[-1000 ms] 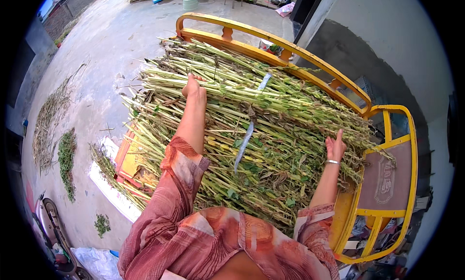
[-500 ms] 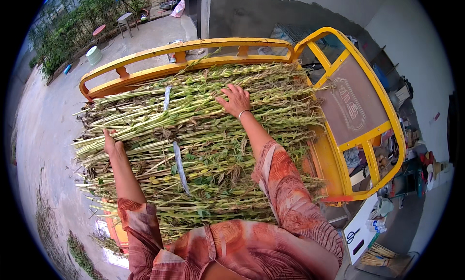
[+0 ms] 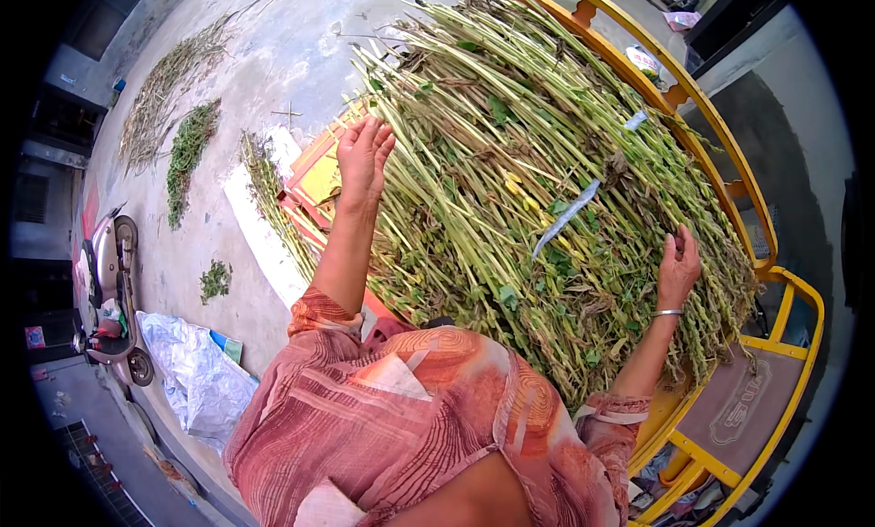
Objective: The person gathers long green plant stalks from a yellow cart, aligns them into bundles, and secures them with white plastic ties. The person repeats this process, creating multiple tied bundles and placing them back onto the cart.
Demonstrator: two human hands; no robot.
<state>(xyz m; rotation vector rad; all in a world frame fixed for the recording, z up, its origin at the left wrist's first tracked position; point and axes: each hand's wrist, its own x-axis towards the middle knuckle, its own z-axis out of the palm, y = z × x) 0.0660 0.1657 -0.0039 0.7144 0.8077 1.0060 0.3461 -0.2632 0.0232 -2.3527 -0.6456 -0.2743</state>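
Note:
A thick heap of cut green and brown plant stalks [image 3: 492, 190] with pods fills the bed of a yellow-railed cargo cart. A pale strip of cloth [image 3: 567, 219] lies across the stalks, and a shorter pale strip [image 3: 635, 120] shows farther back. My left hand [image 3: 364, 158] is raised beside the cut ends at the heap's left side, fingers loosely stretched and nothing in them. Over the podded ends at the right, my right hand [image 3: 679, 265] hovers or rests with fingers lightly bent and apart; nothing shows in its grasp. Whether it touches the stalks I cannot tell.
The cart's yellow side rail [image 3: 729, 153] runs along the far right, joining a seat-back frame [image 3: 743, 404] near me. On the concrete to the left are loose greenery [image 3: 190, 158], dry stalks [image 3: 173, 90], a white plastic sheet [image 3: 196, 372] and a parked scooter [image 3: 114, 299].
My view has swung to the left, bringing the scooter and sheet into sight. My left hand has come away from the stalk ends it was on; my right hand is now at the podded ends.

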